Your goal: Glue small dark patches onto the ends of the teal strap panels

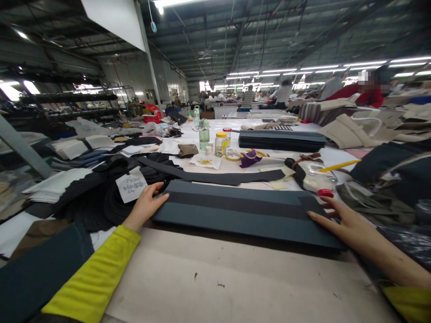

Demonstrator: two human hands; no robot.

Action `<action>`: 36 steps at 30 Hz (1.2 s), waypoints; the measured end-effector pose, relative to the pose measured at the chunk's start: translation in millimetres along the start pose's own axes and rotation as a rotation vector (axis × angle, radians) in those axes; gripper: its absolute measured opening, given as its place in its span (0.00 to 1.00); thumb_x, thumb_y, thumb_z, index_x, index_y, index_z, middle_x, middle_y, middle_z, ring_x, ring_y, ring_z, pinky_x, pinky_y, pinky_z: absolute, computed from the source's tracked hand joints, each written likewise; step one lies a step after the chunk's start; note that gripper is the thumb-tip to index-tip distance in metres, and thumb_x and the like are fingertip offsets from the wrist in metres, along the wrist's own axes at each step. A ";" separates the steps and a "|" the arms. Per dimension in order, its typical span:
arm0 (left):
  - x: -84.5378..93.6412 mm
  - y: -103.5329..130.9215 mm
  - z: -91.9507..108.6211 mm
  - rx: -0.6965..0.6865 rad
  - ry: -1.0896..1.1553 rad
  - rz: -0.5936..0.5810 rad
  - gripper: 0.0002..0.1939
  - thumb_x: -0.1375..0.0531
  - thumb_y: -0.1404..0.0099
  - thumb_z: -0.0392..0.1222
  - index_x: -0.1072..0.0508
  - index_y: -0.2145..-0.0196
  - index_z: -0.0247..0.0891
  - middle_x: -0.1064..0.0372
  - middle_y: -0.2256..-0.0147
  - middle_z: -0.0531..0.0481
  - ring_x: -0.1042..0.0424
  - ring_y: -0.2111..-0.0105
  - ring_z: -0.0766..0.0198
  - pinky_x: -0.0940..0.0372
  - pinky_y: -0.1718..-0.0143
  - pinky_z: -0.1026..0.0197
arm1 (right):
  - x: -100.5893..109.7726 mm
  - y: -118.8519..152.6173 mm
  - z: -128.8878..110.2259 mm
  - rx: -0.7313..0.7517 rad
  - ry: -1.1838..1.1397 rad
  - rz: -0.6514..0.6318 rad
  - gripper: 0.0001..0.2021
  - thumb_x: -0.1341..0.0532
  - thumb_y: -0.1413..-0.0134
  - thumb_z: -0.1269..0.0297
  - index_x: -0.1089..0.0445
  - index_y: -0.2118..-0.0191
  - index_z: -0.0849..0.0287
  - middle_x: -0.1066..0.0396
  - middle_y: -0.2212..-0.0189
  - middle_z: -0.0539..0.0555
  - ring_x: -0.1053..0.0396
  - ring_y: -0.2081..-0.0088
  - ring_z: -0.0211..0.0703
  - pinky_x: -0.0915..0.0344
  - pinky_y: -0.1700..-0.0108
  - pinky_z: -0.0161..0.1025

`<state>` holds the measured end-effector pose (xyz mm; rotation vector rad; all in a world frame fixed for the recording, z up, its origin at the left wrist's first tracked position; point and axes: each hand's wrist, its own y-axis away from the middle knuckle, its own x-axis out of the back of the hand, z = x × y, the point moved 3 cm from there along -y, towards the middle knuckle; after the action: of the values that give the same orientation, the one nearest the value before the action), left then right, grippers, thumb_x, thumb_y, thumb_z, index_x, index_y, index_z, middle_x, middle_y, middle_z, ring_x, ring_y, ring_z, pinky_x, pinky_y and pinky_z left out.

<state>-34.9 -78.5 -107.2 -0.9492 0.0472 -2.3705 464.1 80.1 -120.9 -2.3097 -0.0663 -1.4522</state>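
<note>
A pale tabletop [215,278] spread in the foreground as a dark panel stack [235,222] lay lengthwise left to right between the left hand [146,202] and right hand [350,223], open fingers touching either end, neither clearly nearer.

Writing on white paper slip [131,185] too blurred to read. Layers under top of dark panel stack [249,213] lost in shadow, count unclear. Left yellow sleeve [96,273] cut off by bottom edge, right yellow sleeve [409,303] by frame corner. Blue-green cloth [40,273] cut off at left. Head of person in red [368,94] pixelated. Contents of yellow-lidded jar [221,146] too small to tell. Distant person in stripes [248,97] blurred, hands hidden.
</note>
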 end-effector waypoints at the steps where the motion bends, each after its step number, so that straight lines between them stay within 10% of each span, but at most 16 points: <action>1: 0.6 3.8 9.6 -0.117 -0.058 0.023 0.28 0.41 0.47 0.56 0.33 0.53 0.36 0.37 0.52 0.42 0.38 0.49 0.50 0.44 0.45 0.47 | 3.5 2.1 -5.1 0.045 0.001 0.030 0.38 0.49 0.53 0.39 0.40 0.45 0.66 0.36 0.53 0.65 0.35 0.54 0.55 0.36 0.51 0.46; 5: -12.3 32.7 49.8 -0.592 -0.390 -0.158 0.24 0.46 0.38 0.55 0.36 0.48 0.42 0.41 0.45 0.45 0.44 0.44 0.53 0.50 0.41 0.47 | 13.2 20.4 -41.1 0.465 0.114 0.069 0.32 0.50 0.46 0.41 0.43 0.42 0.56 0.50 0.41 0.56 0.50 0.41 0.53 0.49 0.40 0.51; 11: -35.6 63.4 55.9 -0.706 -0.662 -0.599 0.38 0.40 0.41 0.52 0.54 0.39 0.51 0.58 0.36 0.48 0.56 0.37 0.52 0.61 0.38 0.41 | -8.8 51.4 -74.9 0.858 0.399 0.010 0.37 0.44 0.48 0.50 0.56 0.35 0.53 0.55 0.39 0.55 0.48 0.42 0.56 0.39 0.49 0.58; 18: -24.1 55.3 38.8 -0.680 -0.770 -0.560 0.38 0.47 0.40 0.31 0.58 0.38 0.56 0.61 0.36 0.51 0.58 0.37 0.54 0.56 0.39 0.42 | -16.3 51.4 -67.4 0.863 0.431 0.032 0.38 0.51 0.55 0.68 0.59 0.35 0.53 0.57 0.38 0.53 0.46 0.43 0.51 0.34 0.52 0.52; 36: -40.4 52.1 35.4 -0.695 -0.902 -0.380 0.39 0.57 0.42 0.21 0.59 0.38 0.54 0.60 0.36 0.51 0.58 0.37 0.57 0.52 0.40 0.44 | -31.6 44.7 -65.7 0.868 0.440 0.108 0.39 0.54 0.53 0.70 0.67 0.34 0.57 0.55 0.39 0.57 0.46 0.43 0.55 0.35 0.54 0.56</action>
<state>37.3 -94.4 -118.3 -2.4592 0.3790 -2.0096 404.9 20.7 -137.9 -1.2658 -0.3582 -1.4489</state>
